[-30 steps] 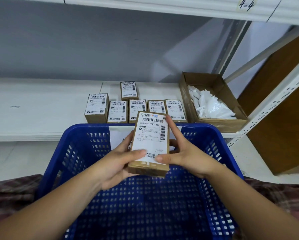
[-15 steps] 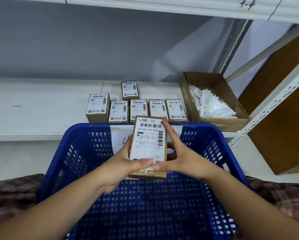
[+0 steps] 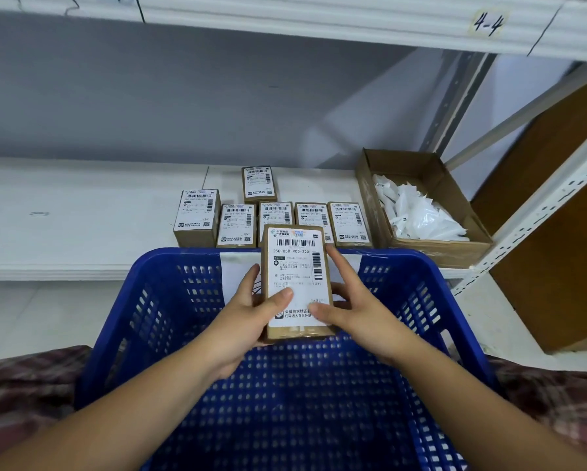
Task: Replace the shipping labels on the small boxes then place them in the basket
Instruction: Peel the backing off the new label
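The small box (image 3: 299, 332) was held upright in the air over the blue basket (image 3: 183, 266), above its far half and touching neither its floor nor its walls. Its shipping label (image 3: 294, 266) faced the camera and covered nearly the whole front, with a barcode near the top and a strip of bare cardboard below.

The left hand (image 3: 244, 321) gripped the box from the left: its thumb pressed on the label's lower left part and its fingers (image 3: 253, 277) were wrapped behind the left side. The right hand (image 3: 353, 311) held the other side, the thumb flat on the label's lower right corner, the index finger lying straight along the box's right edge and the remaining fingers curled behind it. So both sets of fingers were closed on the box.

The basket stood in front of the white shelf (image 3: 64, 212), and a sheet of white paper (image 3: 237, 277) hung against the inside of its far wall. Near the shelf's front edge stood a row of 5 labelled boxes (image 3: 236, 226), labels up, the leftmost one taller than the rest. A 6th box (image 3: 258, 183) stood just behind the row, farther from the edge. At the shelf's right end sat an open carton (image 3: 370, 198) with crumpled white paper pieces (image 3: 418, 215) inside. On the front edge of the shelf above, a tag reading 4-4 (image 3: 487, 23) was stuck. Plaid cloth (image 3: 30, 379) showed at both lower corners, beside the basket.
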A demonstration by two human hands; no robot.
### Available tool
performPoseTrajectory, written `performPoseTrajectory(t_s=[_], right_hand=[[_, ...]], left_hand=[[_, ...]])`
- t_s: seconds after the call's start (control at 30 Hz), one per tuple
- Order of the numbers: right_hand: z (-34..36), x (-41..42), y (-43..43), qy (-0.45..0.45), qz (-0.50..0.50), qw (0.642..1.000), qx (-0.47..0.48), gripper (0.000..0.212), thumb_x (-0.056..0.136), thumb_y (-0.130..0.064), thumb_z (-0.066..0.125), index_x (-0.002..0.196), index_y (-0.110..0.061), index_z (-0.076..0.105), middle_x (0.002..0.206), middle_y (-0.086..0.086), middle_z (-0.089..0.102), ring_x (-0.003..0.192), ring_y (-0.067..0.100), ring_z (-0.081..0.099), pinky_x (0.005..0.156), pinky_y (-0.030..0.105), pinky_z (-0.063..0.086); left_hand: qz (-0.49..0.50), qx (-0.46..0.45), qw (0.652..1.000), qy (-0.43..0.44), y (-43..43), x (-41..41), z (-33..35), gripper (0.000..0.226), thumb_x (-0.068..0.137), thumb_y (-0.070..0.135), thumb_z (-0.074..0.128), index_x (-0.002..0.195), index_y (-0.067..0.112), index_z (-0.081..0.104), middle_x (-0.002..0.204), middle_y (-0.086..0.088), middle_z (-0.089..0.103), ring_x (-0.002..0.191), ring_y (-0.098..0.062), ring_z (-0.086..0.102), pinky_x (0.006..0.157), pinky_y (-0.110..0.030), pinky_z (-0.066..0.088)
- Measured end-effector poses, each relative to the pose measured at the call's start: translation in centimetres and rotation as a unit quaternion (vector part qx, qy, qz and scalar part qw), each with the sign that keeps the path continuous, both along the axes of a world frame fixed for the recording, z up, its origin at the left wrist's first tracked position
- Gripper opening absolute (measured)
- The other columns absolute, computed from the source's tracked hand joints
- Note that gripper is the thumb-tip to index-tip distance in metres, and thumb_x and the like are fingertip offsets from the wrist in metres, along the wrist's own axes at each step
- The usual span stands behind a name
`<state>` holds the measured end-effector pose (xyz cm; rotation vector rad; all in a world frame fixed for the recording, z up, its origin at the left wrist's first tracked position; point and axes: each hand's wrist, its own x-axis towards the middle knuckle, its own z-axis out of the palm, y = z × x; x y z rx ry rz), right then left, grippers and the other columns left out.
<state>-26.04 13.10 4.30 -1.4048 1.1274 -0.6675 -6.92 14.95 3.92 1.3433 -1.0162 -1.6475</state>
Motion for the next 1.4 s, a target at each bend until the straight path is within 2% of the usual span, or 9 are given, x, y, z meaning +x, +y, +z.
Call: performPoseTrajectory(t_s=[0.17,0.27,0.43,0.57,0.73,0.93,1.0,1.17,1.4], right_hand=[[-1.2,1.9,1.0,0.016,-0.012,0.998,-0.053,0.096,0.075,-0.035,0.083,0.145,-0.047,0.018,0.138,-0.022,0.049,0.125,-0.001,0.051,0.103,0.031,0.048],[-2.0,2.7,0.2,0.040,-0.047,0.995,-0.075,0.103,0.055,-0.055,0.085,0.138,-0.049,0.025,0.133,-0.022,0.052,0.128,0.006,0.048,0.105,0.039,0.046],[-2.3,2.7,-2.7,0.106,-0.113,0.984,-0.082,0.132,0.042,-0.063,0.083,0.150,-0.041,0.011,0.138,-0.008,0.045,0.128,0.010,0.042,0.110,0.042,0.041],[-1.8,2.9,-6.6,0.041,-0.130,0.986,-0.091,0.121,0.055,-0.047,0.088,0.150,-0.044,0.012,0.140,-0.013,0.041,0.132,0.015,0.041,0.108,0.045,0.043],[-1.8,2.8,-12.4,0.014,-0.102,0.990,-0.100,0.086,0.079,-0.009,0.078,0.148,-0.034,0.034,0.137,-0.011,0.044,0.129,0.016,0.047,0.106,0.037,0.046],[-3.3,3.7,-20.4,0.049,-0.162,0.979,-0.113,0.079,0.079,-0.010,0.079,0.146,-0.028,0.041,0.137,-0.001,0.054,0.120,0.015,0.055,0.105,0.039,0.047],[-4.2,3.8,-22.8,0.058,-0.183,0.976,-0.103,0.078,0.080,-0.018,0.079,0.146,-0.026,0.041,0.134,0.000,0.056,0.118,0.016,0.056,0.104,0.037,0.048],[-6.3,4.5,-27.5,0.068,-0.245,0.963,-0.087,0.061,0.090,-0.040,0.067,0.145,-0.028,0.043,0.139,0.002,0.052,0.124,0.018,0.052,0.095,0.024,0.044],[-7.4,6.8,-32.2,0.141,-0.233,0.956,-0.107,0.055,0.096,-0.042,0.056,0.147,-0.029,0.040,0.145,0.007,0.044,0.122,0.023,0.052,0.086,0.020,0.042]], left_hand=[[-0.005,-0.020,0.999,-0.048,-0.3,-0.4,-0.8,0.067,0.069,0.061,0.059,0.130,0.047,0.038,0.116,0.011,0.066,0.103,-0.012,0.066,0.093,-0.045,0.051],[-0.039,-0.052,0.995,-0.072,-0.6,-0.9,-1.0,0.073,0.070,0.076,0.043,0.136,0.046,0.034,0.128,0.015,0.058,0.115,-0.009,0.057,0.101,-0.042,0.046],[-0.022,-0.080,0.992,-0.099,-4.0,-0.6,-0.6,0.043,0.088,0.051,0.049,0.129,0.037,0.049,0.123,0.007,0.063,0.109,-0.012,0.061,0.100,-0.042,0.047],[0.018,-0.109,0.992,-0.067,-8.3,-0.7,-0.4,0.036,0.095,0.023,0.054,0.131,0.024,0.052,0.121,0.004,0.064,0.108,-0.016,0.062,0.098,-0.038,0.048],[0.127,-0.123,0.983,-0.041,-14.7,-0.5,-0.4,0.023,0.095,0.023,0.054,0.118,0.021,0.059,0.115,-0.005,0.066,0.101,-0.018,0.063,0.097,-0.042,0.048],[0.108,-0.157,0.968,-0.162,-20.5,0.4,-1.9,0.027,0.097,0.017,0.050,0.121,0.015,0.061,0.115,-0.003,0.065,0.097,-0.015,0.060,0.087,-0.029,0.050],[0.073,-0.168,0.945,-0.271,-21.7,1.0,-3.3,0.028,0.096,0.016,0.049,0.120,0.017,0.062,0.115,-0.002,0.065,0.096,-0.016,0.060,0.077,-0.023,0.044],[-0.043,-0.189,0.845,-0.499,-23.2,2.5,-7.5,0.040,0.094,0.022,0.051,0.134,0.018,0.052,0.133,-0.010,0.054,0.118,-0.028,0.052,0.095,-0.030,0.043],[-0.097,-0.247,0.758,-0.596,-23.6,4.1,-10.5,0.033,0.094,0.025,0.048,0.123,0.017,0.062,0.128,-0.004,0.056,0.117,-0.028,0.049,0.086,-0.039,0.049]])
